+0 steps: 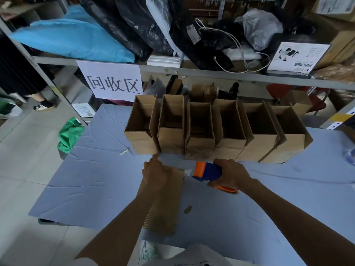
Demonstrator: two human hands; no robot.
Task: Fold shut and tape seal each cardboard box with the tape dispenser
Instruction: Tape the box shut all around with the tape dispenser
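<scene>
I log both arms as bare from the lower frame edge up to the left hand [156,172] and the right hand [229,174]. The torso wears a loose, creased white top [199,253]; a dark print runs along its lowest visible part, too cropped for me to read. A white sleeve edge [87,263] shows at the left upper arm.
</scene>
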